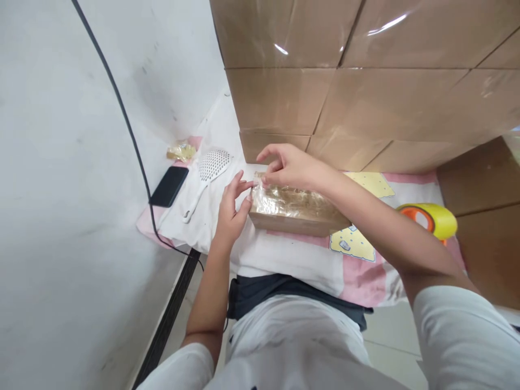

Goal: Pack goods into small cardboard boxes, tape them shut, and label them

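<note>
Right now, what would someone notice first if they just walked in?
Probably the two hands at a shiny, plastic-wrapped box in the middle of the pink-and-yellow cloth: the left hand pinches its left end, the right hand rests on top. Behind rises a wall of cardboard boxes.

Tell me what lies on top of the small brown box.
A crinkled clear film covers the top of the box. The right hand rests on its far left corner; the left hand touches its left end. The contents are hidden.
</note>
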The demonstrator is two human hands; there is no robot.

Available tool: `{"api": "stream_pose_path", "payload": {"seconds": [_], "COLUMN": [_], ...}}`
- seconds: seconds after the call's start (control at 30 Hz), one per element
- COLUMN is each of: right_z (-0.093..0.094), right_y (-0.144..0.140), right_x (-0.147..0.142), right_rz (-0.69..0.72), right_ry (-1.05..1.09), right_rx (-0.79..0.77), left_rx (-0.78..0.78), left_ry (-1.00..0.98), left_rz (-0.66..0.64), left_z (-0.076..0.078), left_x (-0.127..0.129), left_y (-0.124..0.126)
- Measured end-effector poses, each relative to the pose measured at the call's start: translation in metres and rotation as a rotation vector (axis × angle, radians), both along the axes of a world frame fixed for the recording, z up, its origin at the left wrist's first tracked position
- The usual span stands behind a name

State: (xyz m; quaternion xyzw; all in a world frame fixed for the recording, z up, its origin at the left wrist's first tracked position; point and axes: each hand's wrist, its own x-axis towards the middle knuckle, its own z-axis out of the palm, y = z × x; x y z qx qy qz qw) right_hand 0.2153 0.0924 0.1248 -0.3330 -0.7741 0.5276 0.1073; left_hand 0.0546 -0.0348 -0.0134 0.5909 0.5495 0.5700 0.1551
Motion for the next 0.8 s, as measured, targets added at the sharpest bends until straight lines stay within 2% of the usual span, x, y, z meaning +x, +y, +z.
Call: {"api": "stream_pose_path", "payload": {"seconds": [0.1, 0.23, 0.33, 0.47, 0.53, 0.73, 0.8], "right_z": [-0.018, -0.024, -0.022, -0.014, -0.009, 0.005, 0.006], "right_y": [0.005, 0.0, -0.001, 0.002, 0.002, -0.002, -0.002], "right_x": [-0.004, -0.003, -0.001, 0.003, 0.005, 0.011, 0.013], "right_rz": [-0.053, -0.088, -0.067, -0.017, -0.009, 0.119, 0.158], "right_ry": [-0.034, -0.012, 0.057, 0.319, 0.403, 0.339, 0.297], "right_rx": [0.032, 0.069, 0.006, -0.045, -0.061, -0.306, -0.333], "left_rx": [0.023, 0.066, 0.056, 0.046, 0.054, 0.117, 0.107], "left_ry": [-0.026, 0.028, 0.066, 0.103, 0.073, -0.124, -0.189], "left_rz": [-0.005, -0.021, 0.005, 0.07, 0.064, -0.006, -0.021], "left_z": [-0.002, -0.005, -0.007, -0.011, -0.012, -0.016, -0.018], "left_x": [0.005, 0.01, 0.014, 0.018, 0.019, 0.021, 0.023], "left_y": [-0.003, -0.008, -0.012, -0.012, -0.01, -0.006, -0.005]}}
